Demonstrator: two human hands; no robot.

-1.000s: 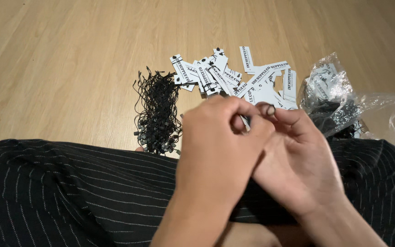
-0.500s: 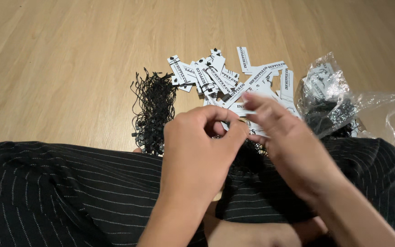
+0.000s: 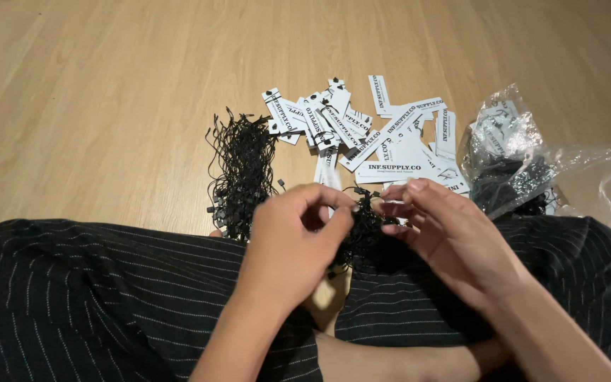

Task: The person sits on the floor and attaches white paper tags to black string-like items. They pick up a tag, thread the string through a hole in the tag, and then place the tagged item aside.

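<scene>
Head view | my left hand [image 3: 298,233] and right hand [image 3: 454,237] fingers pinch a black string tangle [image 3: 363,221] | white tags [image 3: 383,141] just beyond it on floor [image 3: 107,106]

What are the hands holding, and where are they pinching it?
Both the left hand and the right hand pinch a small tangle of black string loops between their fingertips, one at each side. The exact strand gripped cannot be told.
</scene>
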